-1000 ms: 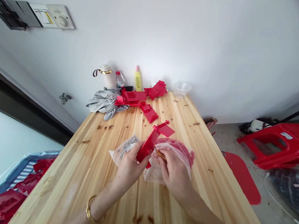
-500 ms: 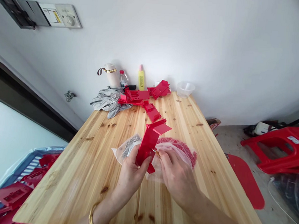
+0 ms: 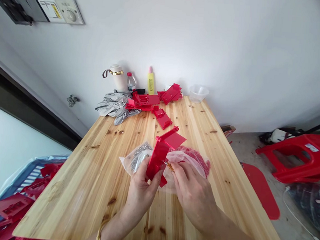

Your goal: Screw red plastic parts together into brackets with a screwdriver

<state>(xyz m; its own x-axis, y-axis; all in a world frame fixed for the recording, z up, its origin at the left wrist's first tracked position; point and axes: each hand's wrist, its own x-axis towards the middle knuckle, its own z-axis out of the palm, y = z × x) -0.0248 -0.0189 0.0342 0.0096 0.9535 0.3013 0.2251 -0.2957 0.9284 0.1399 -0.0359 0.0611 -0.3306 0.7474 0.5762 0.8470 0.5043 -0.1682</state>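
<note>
My left hand [image 3: 141, 192] grips the lower end of a flat red plastic part [image 3: 161, 152] and holds it upright above the wooden table [image 3: 88, 181]. My right hand [image 3: 191, 191] is closed in a pinch on a small brownish-gold piece [image 3: 169, 166] pressed against the part's right edge. Under the hands lie two clear bags: one with small silver bits [image 3: 138, 156] on the left, one with small red bits [image 3: 195, 159] on the right.
At the table's far end lie several red plastic parts [image 3: 152, 104], a grey cloth [image 3: 113, 107], a white flask [image 3: 116, 77], a water bottle [image 3: 131, 82], a yellow bottle [image 3: 151, 81] and a clear cup [image 3: 198, 93]. A blue crate of red parts [image 3: 14, 204] sits lower left; a red stool [image 3: 298, 156] stands right.
My left hand has turned the red part from a slant to more upright. The right hand keeps its pinch at the part's edge. The view has shifted slightly.
</note>
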